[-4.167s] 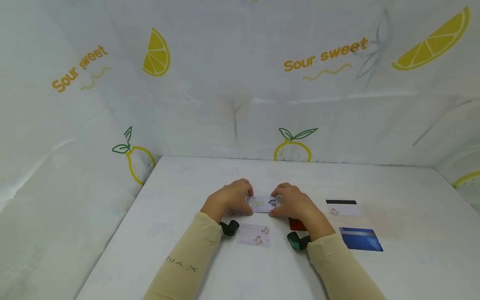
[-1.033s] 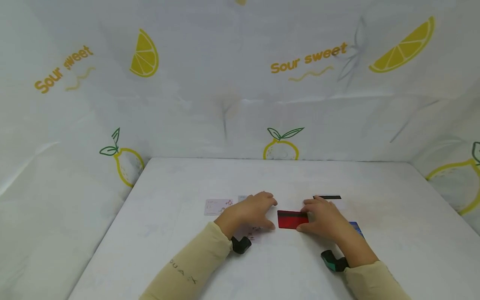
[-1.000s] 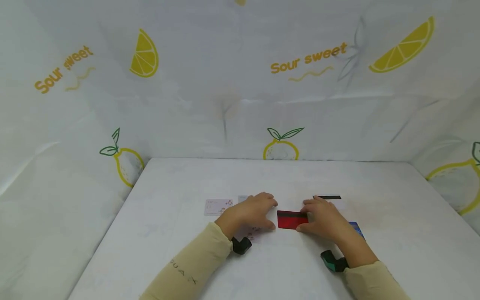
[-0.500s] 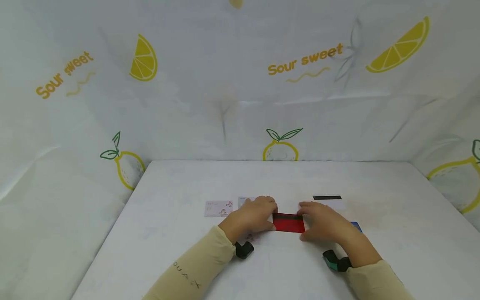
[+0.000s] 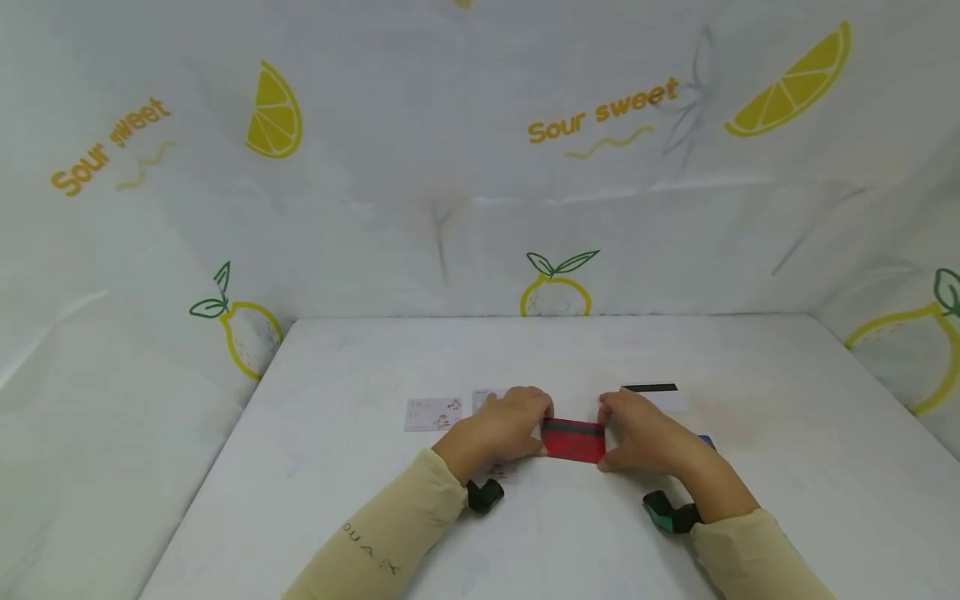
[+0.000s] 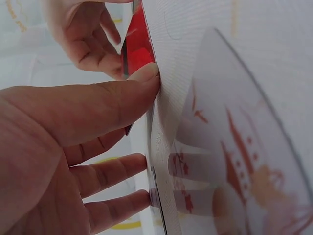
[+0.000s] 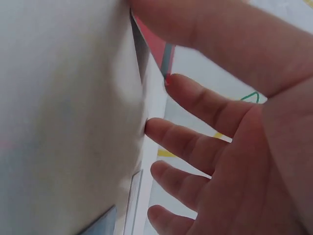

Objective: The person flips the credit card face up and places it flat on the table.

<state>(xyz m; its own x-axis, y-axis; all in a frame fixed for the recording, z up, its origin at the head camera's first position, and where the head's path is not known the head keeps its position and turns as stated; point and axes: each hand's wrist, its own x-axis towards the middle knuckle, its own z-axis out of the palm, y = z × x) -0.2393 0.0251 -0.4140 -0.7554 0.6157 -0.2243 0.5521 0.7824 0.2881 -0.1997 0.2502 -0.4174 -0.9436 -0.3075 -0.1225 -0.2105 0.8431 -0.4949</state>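
Red card [image 5: 573,442] is low over the worktop [image 5: 352,358], between left hand [image 5: 498,427] and right hand [image 5: 647,437], long axis running hand to hand, each thumb and forefinger pinching one short end, remaining fingers spread, neither hand clearly nearer.

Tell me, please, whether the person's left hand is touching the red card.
Touching. The left wrist view shows the left hand gripping one end of the red card, its thumb tip pressed there with no gap visible.
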